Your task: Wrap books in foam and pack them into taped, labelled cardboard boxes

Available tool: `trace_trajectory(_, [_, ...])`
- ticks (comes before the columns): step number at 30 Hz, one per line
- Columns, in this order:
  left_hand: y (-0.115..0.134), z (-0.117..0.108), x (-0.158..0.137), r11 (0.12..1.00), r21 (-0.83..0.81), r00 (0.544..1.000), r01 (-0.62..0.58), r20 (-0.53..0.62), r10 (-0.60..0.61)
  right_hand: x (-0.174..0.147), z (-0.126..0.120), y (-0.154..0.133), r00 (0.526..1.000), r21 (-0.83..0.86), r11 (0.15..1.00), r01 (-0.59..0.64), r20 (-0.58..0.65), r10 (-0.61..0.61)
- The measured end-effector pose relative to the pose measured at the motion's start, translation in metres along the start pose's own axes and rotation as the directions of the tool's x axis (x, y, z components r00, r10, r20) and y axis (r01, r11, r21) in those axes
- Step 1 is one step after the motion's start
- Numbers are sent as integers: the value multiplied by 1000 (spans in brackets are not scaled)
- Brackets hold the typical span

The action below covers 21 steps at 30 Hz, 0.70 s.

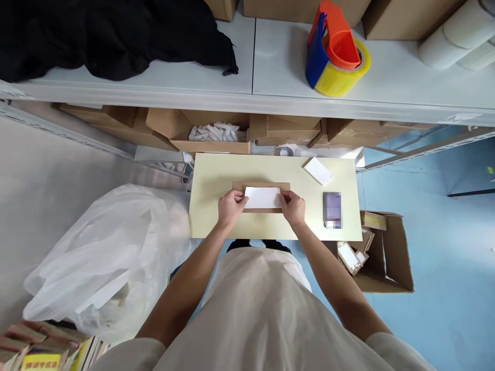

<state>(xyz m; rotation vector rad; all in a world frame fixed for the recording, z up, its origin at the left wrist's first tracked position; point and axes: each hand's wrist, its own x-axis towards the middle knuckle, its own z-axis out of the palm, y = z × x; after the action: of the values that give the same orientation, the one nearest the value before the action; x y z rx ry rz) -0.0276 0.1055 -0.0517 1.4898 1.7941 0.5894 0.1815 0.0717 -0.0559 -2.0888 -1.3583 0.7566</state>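
A white label point(262, 198) lies over a flat brown cardboard piece point(266, 184), which may be the top of a box. My left hand point(231, 207) pinches the label's left edge between thumb and fingers. At the opposite edge, my right hand point(293, 208) grips it the same way. Both hands are closed and hide the ends of the cardboard in part. Underneath is a pale yellow table point(216, 167). To the right on it lie a stack of white labels point(318, 171) and a phone-shaped, blurred purple item point(333, 209).
A tape dispenser point(338, 56) and black cloth point(116, 36) rest on the grey shelf point(278, 62) ahead. Open cartons point(211, 146) stand below it. Beside the table are a box of parcels point(398, 252) on the right and a large plastic bag point(116, 252) on the left.
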Motion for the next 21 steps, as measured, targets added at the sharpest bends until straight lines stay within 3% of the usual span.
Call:
trace_trajectory(15, [9, 1, 2, 981, 191, 999, 28, -27, -23, 4, 13, 2, 987, -326, 938, 116, -68, -146])
trace_trajectory(21, [2, -8, 9, 952, 286, 993, 112, -71, -95, 4, 8, 11, 981, -298, 949, 101, -128, -145])
